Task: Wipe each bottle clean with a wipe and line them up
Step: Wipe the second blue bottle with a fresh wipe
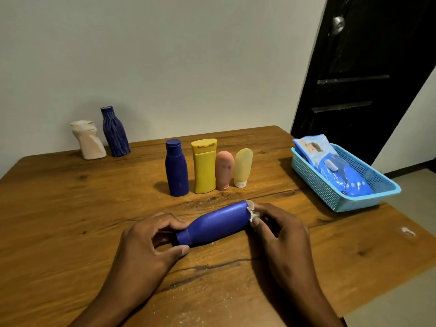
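Note:
A blue bottle (217, 223) lies on its side on the wooden table (70, 208), cap end to the left. My left hand (151, 241) grips its cap end. My right hand (278, 232) presses a small white wipe (252, 212) against the bottle's base. Behind it several bottles stand in a row: a dark blue bottle (177, 168), a yellow bottle (204, 166), a pink tube (224, 170) and a pale yellow tube (243, 167). At the far left stand a white bottle (88, 140) and a blue striped bottle (115, 132).
A light blue plastic basket (349, 199) at the table's right edge holds blue packs of wipes (339, 171). A dark door (358, 74) stands behind it. A wall runs along the table's far edge. Crumbs or dust dot the table near me.

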